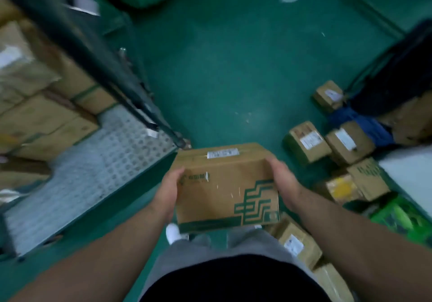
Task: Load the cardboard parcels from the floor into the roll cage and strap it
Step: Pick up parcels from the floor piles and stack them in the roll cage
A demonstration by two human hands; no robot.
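So you're midway: left hand (168,190) and right hand (284,184) clamp one parcel (224,189), several boxes already sit in the roll cage (93,161), more floor parcels (327,142) wait, and strapping is undone.

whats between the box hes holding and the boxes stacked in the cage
In the head view, only the cage's bare perforated metal floor separates the held box from the stacked boxes; no parcel lies there.

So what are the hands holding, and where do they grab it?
A cardboard box with green print. The left hand presses on its left side and the right hand on its right side, holding it up off the floor.
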